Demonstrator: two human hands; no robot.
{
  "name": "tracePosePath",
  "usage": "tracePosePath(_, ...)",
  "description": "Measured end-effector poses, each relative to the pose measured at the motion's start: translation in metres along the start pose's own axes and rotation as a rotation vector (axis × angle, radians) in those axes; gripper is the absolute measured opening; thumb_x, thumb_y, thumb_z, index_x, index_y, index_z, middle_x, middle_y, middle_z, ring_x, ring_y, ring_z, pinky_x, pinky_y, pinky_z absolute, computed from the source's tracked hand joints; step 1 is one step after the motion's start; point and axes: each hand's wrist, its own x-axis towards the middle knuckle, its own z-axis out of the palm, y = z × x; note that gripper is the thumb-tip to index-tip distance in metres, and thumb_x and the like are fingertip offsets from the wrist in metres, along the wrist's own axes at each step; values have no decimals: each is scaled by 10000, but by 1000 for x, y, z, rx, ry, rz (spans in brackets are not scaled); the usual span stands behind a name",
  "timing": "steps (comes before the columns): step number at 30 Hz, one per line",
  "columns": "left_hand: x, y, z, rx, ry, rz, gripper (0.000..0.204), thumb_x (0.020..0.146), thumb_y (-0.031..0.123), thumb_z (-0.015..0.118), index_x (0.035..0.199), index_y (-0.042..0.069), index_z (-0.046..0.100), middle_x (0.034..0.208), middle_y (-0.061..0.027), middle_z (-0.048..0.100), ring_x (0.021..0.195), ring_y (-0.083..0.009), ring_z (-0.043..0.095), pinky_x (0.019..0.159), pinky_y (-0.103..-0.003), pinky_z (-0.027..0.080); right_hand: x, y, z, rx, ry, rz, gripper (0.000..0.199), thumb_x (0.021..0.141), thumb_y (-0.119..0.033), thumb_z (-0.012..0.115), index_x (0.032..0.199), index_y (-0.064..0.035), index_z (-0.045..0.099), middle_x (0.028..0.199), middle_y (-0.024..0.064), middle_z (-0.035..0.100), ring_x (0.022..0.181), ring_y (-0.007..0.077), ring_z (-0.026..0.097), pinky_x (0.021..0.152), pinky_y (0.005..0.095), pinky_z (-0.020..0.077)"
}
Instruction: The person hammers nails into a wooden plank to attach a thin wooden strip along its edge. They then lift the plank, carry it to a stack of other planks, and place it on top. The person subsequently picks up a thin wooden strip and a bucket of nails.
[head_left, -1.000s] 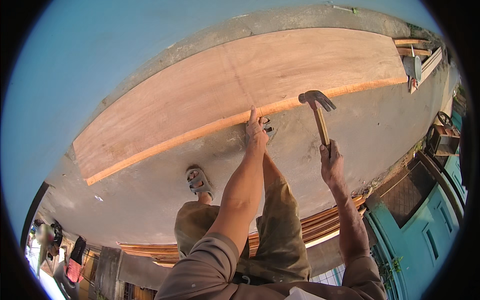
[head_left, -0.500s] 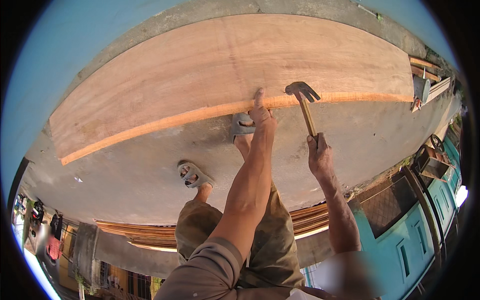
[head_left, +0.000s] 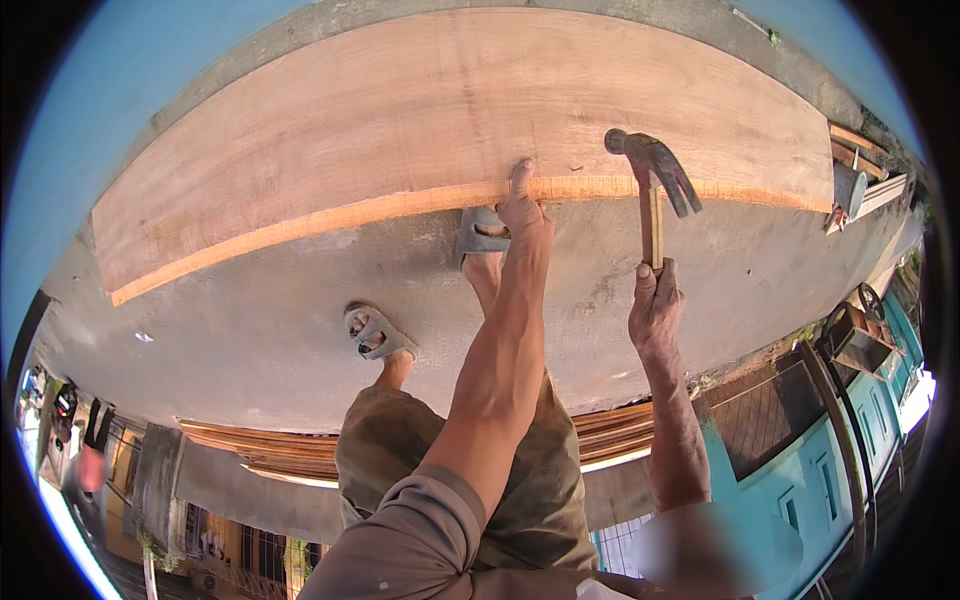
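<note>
Hammer (head_left: 652, 200) is being gripped by its handle in the closed fingers of the right hand (head_left: 657, 305), its head apparently being held clear of the wooden board (head_left: 350, 130) beyond the sandals (head_left: 472, 228). One digit of the left hand (head_left: 525, 210) is being rested on its near edge; any grip underneath cannot be told. The board being already laid out, no blow is being landed; what is left cannot be judged.

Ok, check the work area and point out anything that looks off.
Little stands out. A tiny dark mark or bit shows on the wooden panel between the left hand and the hammer, breaking its plain surface; too small to identify. A white scrap stands out against the grey floor.
</note>
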Motion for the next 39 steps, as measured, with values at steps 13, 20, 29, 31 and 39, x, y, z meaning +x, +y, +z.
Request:
tracePosePath(13,-2,-2,0,44,29,-15,440,674,250,817,1059,134,639,982,52,598,790,-77,482,584,-235,330,-3,-5,-17,471,179,-290,396,983,-422,431,905,-34,436,586,44,483,478,125,480,430,278,389)
tracePosePath(20,0,2,-1,86,-20,-12,538,656,304,821,1122,144,605,1014,52,569,835,-79,455,639,-251,329,4,17,-6,121,24,49,402,978,-419,455,851,-39,484,567,52,487,496,142,515,425,311,404)
tracePosePath(29,4,8,5,68,-10,2,487,676,314,814,1083,150,602,979,46,547,837,-86,445,646,-267,330,21,23,12,65,-73,12,361,979,-374,468,895,-23,450,558,78,491,483,173,543,440,333,417)
tracePosePath(31,-1,5,1,73,40,-27,479,679,311,814,1077,149,604,980,48,551,841,-85,449,644,-262,329,12,19,1,213,40,-106,348,980,-354,474,896,-18,445,561,108,491,475,204,534,440,350,409)
tracePosePath(39,2,3,0,78,-23,6,539,691,297,807,1151,151,568,999,48,559,852,-84,465,628,-247,335,24,32,7,136,-75,-123,288,961,-309,524,884,-41,449,562,144,546,484,293,593,417,401,425)
